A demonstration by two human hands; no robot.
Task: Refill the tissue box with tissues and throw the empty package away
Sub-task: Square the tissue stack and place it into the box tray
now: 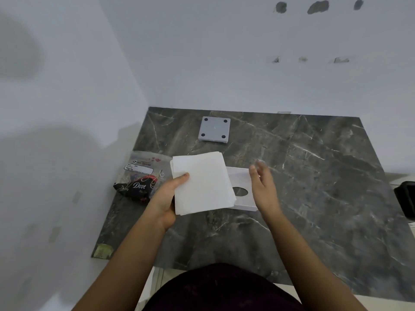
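Observation:
My left hand [167,198] grips a thick white stack of tissues [203,182] by its left edge, thumb on top, holding it above the table. Under the stack's right side lies the white tissue box [243,180], its round opening [240,191] partly showing. My right hand [262,187] hovers over the box's right edge, fingers apart and blurred, holding nothing. The black-and-clear tissue package [140,176], crumpled, lies at the left by the wall. A grey square lid or base [215,129] with dark corner pads lies farther back.
The dark marble table [314,176] stands in a corner, with white walls behind and to the left. A black object [406,198] shows at the right edge beyond the table. My dark clothing fills the bottom of the view.

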